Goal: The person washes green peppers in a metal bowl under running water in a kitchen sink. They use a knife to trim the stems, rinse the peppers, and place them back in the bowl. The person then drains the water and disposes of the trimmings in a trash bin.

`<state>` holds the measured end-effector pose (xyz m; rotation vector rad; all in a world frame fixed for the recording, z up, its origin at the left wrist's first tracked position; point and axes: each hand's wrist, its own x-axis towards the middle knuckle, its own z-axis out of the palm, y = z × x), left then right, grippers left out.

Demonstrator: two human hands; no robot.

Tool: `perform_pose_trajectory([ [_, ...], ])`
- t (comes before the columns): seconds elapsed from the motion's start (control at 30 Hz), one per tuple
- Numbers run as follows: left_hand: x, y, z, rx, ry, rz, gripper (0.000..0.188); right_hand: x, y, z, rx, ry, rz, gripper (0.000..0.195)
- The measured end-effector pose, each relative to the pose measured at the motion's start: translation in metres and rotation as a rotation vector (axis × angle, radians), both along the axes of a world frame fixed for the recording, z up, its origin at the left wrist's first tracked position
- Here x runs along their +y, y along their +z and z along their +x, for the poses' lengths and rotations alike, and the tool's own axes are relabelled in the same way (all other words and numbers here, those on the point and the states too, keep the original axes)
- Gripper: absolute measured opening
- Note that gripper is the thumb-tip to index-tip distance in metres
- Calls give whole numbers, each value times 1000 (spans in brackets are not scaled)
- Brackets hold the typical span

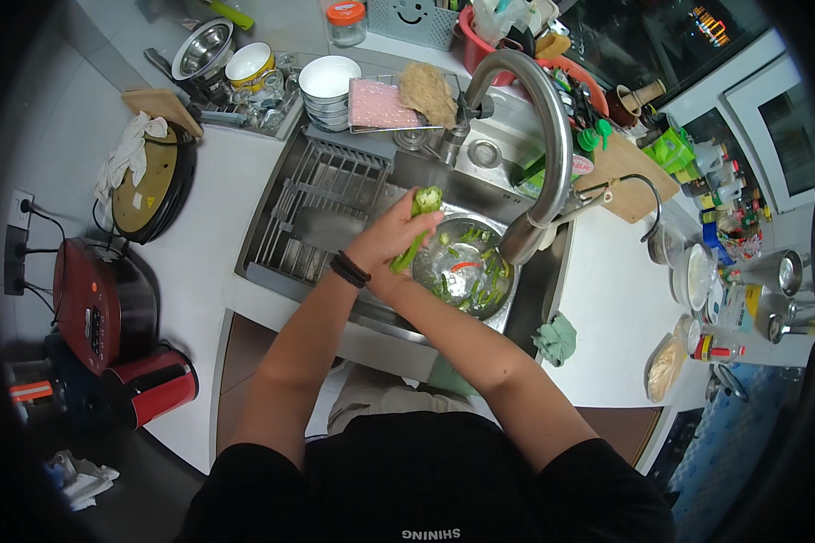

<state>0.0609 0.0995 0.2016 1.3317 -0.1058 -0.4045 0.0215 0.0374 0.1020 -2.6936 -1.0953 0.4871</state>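
My left hand, with a dark beaded bracelet at its wrist, grips a long green pepper whose cut upper end shows pale flesh and seeds. Crossing in from the right, my right hand is mostly hidden beneath the left one, so its fingers and anything in them cannot be seen. Just right of both hands, a round metal basin in the sink holds water, green pepper pieces and a red chili. A flat grey blade-like piece shows left of the hands, over the drying rack.
The arched metal faucet hangs over the basin's right side. Stacked bowls and a pink sponge cloth stand behind the sink. A green cloth lies at the right counter edge; a red rice cooker stands left.
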Motion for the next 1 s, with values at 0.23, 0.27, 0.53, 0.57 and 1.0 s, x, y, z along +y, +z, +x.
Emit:
perform_pose_trajectory([
  [0.23, -17, -40, -22, 100, -11, -106, 33, -112, 18, -19, 271, -596, 445, 27],
  [0.27, -26, -46, -23, 138, -48, -107, 41, -135, 8, -19, 408, -771, 683, 28],
  [0.53, -90, -102, -46, 291, -257, -59, 54, -180, 26, -30, 818, -1047, 1023, 25],
  [0.57, -94, -108, -47, 263, -272, -11, 57, -183, 25, -33, 803, -1032, 1023, 22],
  [1.0, -133, -126, -70, 260, -419, 186, 41, -217, -21, -66, 803, -1262, 1145, 14],
])
